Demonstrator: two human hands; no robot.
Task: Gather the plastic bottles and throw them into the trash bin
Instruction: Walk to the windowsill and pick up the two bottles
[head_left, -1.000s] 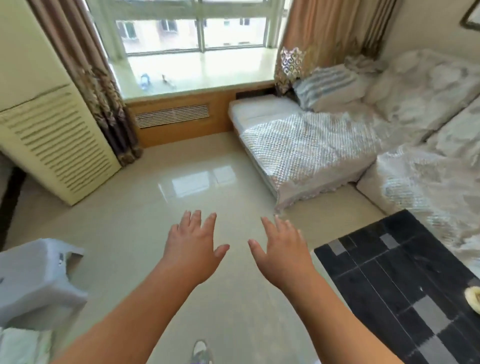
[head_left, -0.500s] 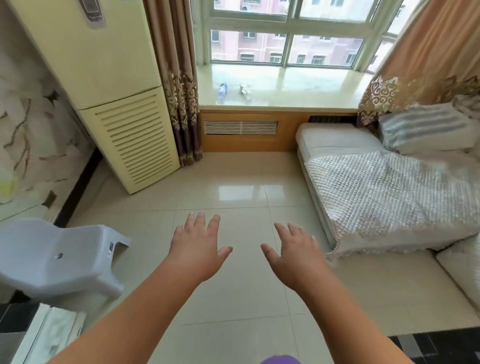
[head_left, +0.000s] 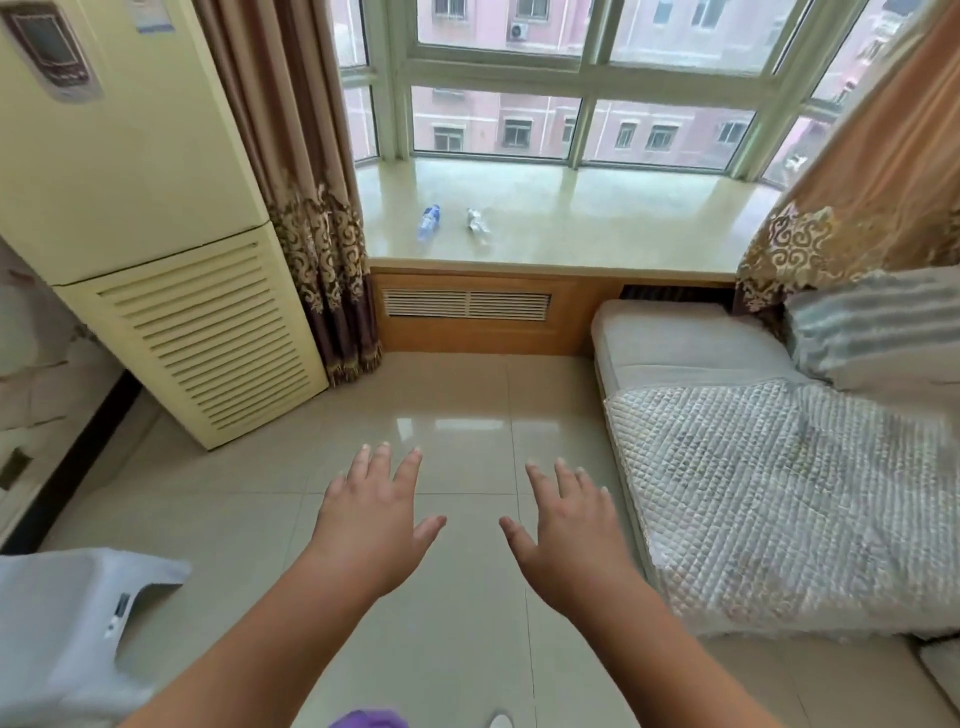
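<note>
Both hands out front, palms down. Your left hand (head_left: 371, 519) is spreading its fingers wide and carrying nothing; your right hand (head_left: 569, 525) is likewise splayed and empty. Judging by the pose, you are holding them free for a two-handed pickup, not yet reaching.

Below them, glossy beige floor tiles (head_left: 457, 415) are reflecting the window light; likely slick underfoot. A pale grey plastic stool (head_left: 67, 618) is sitting at lower left, a quilted silver-white sofa cover (head_left: 769, 483) is lying along the right.

Further off, a tall cream floor-standing air conditioner (head_left: 156, 208) is standing at left beside a brown patterned curtain (head_left: 306, 197).

Farthest, the polished pale stone windowsill (head_left: 597, 218) is carrying the targets: a clear plastic bottle with a blue label (head_left: 429, 221) and a clear crumpled plastic bottle (head_left: 478, 224), both lying on their sides, near each other but apart. No trash bin is showing anywhere
</note>
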